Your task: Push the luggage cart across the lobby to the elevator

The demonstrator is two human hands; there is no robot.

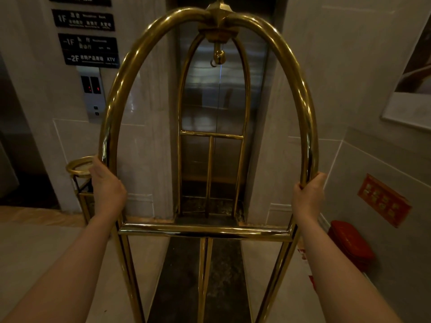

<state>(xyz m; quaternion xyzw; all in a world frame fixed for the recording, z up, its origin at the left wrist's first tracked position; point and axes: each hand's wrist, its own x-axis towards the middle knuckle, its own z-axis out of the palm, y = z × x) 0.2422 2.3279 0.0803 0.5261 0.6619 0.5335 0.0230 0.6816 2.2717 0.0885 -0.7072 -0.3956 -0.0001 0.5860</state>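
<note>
A brass luggage cart (205, 231) with tall arched tubes fills the middle of the view. My left hand (106, 185) grips the near arch's left upright. On the right upright, my right hand (309, 197) is closed around the tube. Straight ahead, seen through the arches, stand the steel elevator doors (203, 108), closed, with the cart's far end close to them. No luggage shows on the cart.
The call button panel (93, 94) and floor signs (88, 50) hang on the marble wall left of the doors. A brass ashtray stand (80, 169) sits by my left hand. At the right wall are a red bin (352, 243) and a red plaque (382, 199).
</note>
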